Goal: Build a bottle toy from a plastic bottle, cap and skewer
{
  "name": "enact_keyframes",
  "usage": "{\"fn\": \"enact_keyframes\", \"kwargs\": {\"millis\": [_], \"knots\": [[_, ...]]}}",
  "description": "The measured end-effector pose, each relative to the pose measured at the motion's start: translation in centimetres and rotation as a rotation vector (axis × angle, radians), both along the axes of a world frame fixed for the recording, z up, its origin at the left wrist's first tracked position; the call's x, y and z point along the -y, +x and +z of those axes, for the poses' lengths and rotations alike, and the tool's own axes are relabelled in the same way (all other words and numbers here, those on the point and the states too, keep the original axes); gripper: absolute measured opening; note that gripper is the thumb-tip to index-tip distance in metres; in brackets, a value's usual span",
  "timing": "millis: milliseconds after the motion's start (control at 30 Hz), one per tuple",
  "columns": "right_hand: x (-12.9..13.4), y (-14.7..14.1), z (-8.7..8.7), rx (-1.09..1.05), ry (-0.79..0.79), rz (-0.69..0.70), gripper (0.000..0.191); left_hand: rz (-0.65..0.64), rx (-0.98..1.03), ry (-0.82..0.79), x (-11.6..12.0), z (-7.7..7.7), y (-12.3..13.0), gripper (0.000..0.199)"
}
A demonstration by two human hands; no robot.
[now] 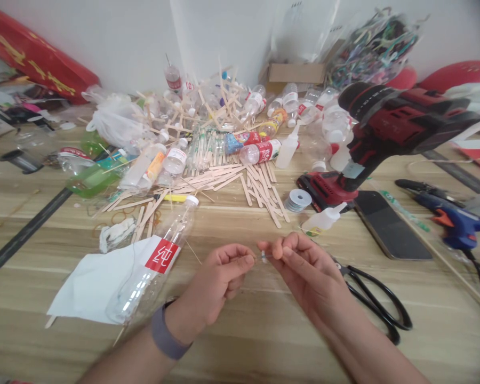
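My left hand (228, 274), with a grey band (166, 333) on its wrist, is closed in a pinch of thumb and forefinger. What it pinches is too small to make out. Facing it, my right hand (308, 269) pinches too, beside a tiny whitish piece (263, 256) between the two hands; its kind does not show. To the left, a clear plastic bottle (144, 277) with a red label lies over a white paper (88, 285). Black-handled scissors (378, 298) lie partly hidden behind my right forearm.
A red cordless drill (384, 144) stands at right, with a phone (392, 224) and a blue glue gun (450, 216) near it. A spool (298, 200) and a small glue bottle (324, 220) lie ahead. Wooden sticks (220, 178) and several plastic bottles fill the back.
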State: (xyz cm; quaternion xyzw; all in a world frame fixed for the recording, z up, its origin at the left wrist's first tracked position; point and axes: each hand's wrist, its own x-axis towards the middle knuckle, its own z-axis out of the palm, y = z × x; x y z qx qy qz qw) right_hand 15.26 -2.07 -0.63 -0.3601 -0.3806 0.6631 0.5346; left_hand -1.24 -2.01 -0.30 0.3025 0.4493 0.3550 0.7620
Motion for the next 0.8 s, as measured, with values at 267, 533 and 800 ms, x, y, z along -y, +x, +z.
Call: {"fn": "enact_keyframes", "kwargs": {"millis": [267, 533, 800], "knots": [[-0.11, -0.03, 0.24, -0.036, -0.038, 0.021, 0.016, 0.007, 0.022, 0.002, 0.08, -0.27, 0.01, 0.021], [-0.31, -0.03, 0.38, 0.009, -0.042, 0.032, 0.019, 0.015, -0.011, -0.003, -0.01, 0.18, 0.13, 0.018], [-0.16, -0.08, 0.23, -0.034, -0.08, 0.045, 0.016, 0.062, -0.184, 0.044, -0.01, 0.12, 0.26, 0.009]]}}
